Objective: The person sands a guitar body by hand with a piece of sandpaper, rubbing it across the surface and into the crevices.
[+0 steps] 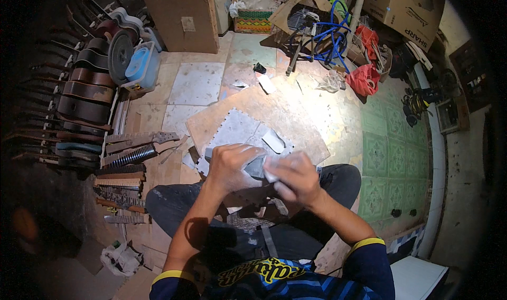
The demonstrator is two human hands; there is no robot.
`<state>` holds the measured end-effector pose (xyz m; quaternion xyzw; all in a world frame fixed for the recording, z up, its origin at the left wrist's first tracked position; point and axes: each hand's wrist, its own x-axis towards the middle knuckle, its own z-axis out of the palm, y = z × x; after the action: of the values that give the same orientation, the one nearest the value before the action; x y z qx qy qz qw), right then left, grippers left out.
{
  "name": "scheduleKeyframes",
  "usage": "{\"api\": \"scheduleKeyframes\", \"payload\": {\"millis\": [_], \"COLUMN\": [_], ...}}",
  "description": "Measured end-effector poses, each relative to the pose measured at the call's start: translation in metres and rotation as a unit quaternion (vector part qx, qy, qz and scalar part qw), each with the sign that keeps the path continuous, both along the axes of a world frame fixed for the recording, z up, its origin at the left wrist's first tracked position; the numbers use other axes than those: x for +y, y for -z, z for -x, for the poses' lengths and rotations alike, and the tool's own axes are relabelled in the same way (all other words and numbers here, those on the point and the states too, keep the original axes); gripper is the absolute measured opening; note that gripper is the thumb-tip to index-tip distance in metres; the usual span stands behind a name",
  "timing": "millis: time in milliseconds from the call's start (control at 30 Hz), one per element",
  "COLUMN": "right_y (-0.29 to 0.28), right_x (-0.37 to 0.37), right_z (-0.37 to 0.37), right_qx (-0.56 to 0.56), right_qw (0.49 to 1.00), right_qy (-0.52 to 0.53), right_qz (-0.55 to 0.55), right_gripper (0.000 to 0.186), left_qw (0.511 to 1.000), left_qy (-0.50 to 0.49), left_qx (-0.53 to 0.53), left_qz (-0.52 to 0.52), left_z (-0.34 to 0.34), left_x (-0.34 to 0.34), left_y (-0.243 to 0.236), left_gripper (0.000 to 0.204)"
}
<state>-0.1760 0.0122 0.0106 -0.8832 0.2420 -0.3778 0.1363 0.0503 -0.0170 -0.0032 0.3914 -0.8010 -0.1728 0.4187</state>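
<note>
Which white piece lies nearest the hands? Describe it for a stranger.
Start at the big wooden board in the middle, then the pale mat with notched edges lying on it. The white piece lies just beyond the right hand; unlike the other white piece near the board's far edge, it rests on the mat.

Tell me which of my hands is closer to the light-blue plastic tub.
Left. Your left hand sits below and right of the tub in the picture; your right hand is farther right.

head fisheye | worn above near side of wooden board (290, 109) | faces down, slightly forward | board at close range, wide surround
</note>
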Motion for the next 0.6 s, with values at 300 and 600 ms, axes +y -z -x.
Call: {"api": "scheduleKeyframes", "payload": {"millis": [300,600], "right_y": [-0.002,-0.008], "right_x": [0.002,0.014], "right_z": [-0.007,-0.011], "right_qx": [-0.026,-0.009], "right_qw": [0.997,0.999], "right_qy": [0.068,0.040], "right_qz": [-0.035,-0.023], "right_gripper": [0.045,0.048], "left_qw": [1.000,1.000], "left_qy": [-0.004,-0.009], "left_qx": [0.010,0.008], "left_qz": [0.002,-0.003], "left_z": [0.001,0.000], "left_x": [-0.001,0.001], "left_y": [0.001,0.004], "left_gripper": [0.036,0.035]}}
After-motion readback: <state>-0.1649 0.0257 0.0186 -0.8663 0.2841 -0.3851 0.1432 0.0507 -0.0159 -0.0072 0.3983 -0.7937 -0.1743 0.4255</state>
